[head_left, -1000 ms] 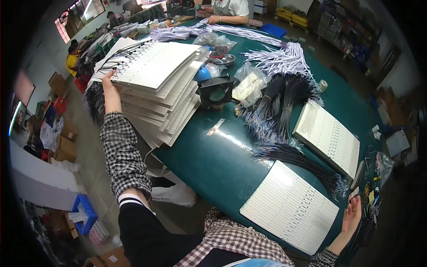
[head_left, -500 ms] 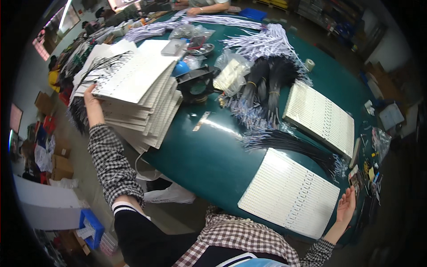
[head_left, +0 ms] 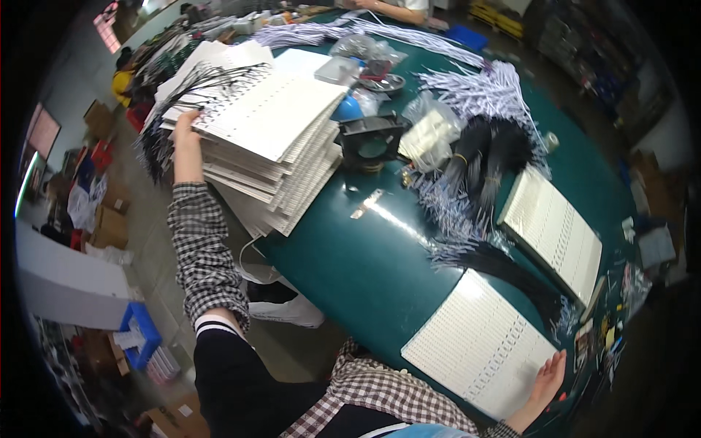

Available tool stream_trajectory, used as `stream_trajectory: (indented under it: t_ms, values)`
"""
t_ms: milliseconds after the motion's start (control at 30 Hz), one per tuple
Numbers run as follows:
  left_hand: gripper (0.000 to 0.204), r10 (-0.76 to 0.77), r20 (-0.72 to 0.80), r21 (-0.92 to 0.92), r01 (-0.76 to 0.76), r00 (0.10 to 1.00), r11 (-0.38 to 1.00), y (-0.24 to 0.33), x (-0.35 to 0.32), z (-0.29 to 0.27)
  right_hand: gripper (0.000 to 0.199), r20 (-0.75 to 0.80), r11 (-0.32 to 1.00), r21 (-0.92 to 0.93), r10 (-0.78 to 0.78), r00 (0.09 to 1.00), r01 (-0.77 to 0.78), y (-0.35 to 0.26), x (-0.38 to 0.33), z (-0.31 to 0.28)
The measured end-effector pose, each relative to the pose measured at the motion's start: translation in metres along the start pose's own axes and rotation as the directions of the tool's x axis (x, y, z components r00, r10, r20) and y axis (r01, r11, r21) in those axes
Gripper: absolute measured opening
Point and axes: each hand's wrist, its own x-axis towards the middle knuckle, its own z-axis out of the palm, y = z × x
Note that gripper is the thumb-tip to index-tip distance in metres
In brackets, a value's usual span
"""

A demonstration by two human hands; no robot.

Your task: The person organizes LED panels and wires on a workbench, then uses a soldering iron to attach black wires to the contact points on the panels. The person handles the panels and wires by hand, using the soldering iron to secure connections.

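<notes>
Left hand (head_left: 186, 139) has its grip closed on the far edge of the tall card stack (head_left: 270, 146), which overhangs the worktop (head_left: 365, 270) rim; a tug could topple it. Right hand (head_left: 548, 376) lies open on 1 white card (head_left: 482, 343).

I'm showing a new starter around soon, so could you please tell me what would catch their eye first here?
Most striking is the tall fanned stack of white perforated cards at the round dark green table's left edge, where the left hand rests. Nearer, the right hand touches a single white perforated card. Between them, bundles of black and white wires spread across the top.
</notes>
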Motion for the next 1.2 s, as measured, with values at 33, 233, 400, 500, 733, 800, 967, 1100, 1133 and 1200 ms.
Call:
stream_trajectory:
  t_ms: [33, 233, 400, 500, 733, 800, 967, 1100, 1133, 1200]
  values:
    - [0.04, 0.012, -0.145, 0.045, -0.006, 0.989, 0.999, -0.017, -0.003, 0.003, 0.045, 0.024, 1.0, -0.009, -0.015, 1.0, 0.015, -0.004, -0.002, -0.004]
    - [0.057, 0.087, -0.373, 0.307, 0.035, 0.924, 0.951, -0.035, 0.013, -0.006, 0.042, 0.045, 0.999, -0.036, -0.005, 0.999, 0.007, 0.004, -0.018, 0.002]
    - [0.055, 0.162, -0.022, 0.837, -0.07, 0.987, 0.543, -0.023, 0.052, -0.031, 0.044, 0.051, 0.991, -0.132, 0.019, 0.999, -0.012, 0.009, -0.048, 0.021]
    - [0.049, 0.116, 0.021, 0.534, -0.109, 0.993, 0.838, -0.042, 0.052, -0.043, 0.038, 0.076, 0.992, -0.125, -0.023, 0.997, 0.032, 0.0, -0.052, 0.026]
    - [0.041, -0.072, 0.034, 0.439, 0.05, 0.997, 0.897, 0.021, 0.079, -0.049, 0.035, 0.071, 0.996, -0.083, -0.033, 0.997, 0.039, 0.011, -0.055, -0.005]
    - [0.039, -0.015, 0.001, 0.547, 0.012, 1.0, 0.837, -0.033, 0.041, -0.055, 0.034, 0.046, 0.986, -0.148, -0.067, 0.997, 0.073, 0.001, -0.061, -0.008]
    - [0.056, 0.639, 0.219, 0.711, -0.569, 0.737, 0.412, 0.001, 0.017, -0.047, 0.035, -0.03, 0.991, -0.129, -0.047, 0.998, 0.042, 0.033, -0.055, -0.028]
    - [0.069, 0.6, 0.343, 0.624, -0.652, 0.723, 0.43, -0.044, -0.092, 0.015, 0.033, 0.02, 0.985, -0.135, -0.102, 0.995, 0.104, 0.029, -0.061, -0.035]
    - [0.071, 0.597, 0.394, 0.647, -0.672, 0.699, 0.359, -0.025, -0.087, 0.008, 0.033, 0.068, 0.987, -0.115, -0.107, 0.992, 0.114, 0.031, -0.056, -0.031]
    - [0.068, 0.54, 0.407, 0.733, -0.616, 0.737, 0.289, -0.031, -0.137, 0.023, 0.03, 0.064, 0.974, -0.191, -0.115, 0.991, 0.125, 0.027, -0.06, -0.024]
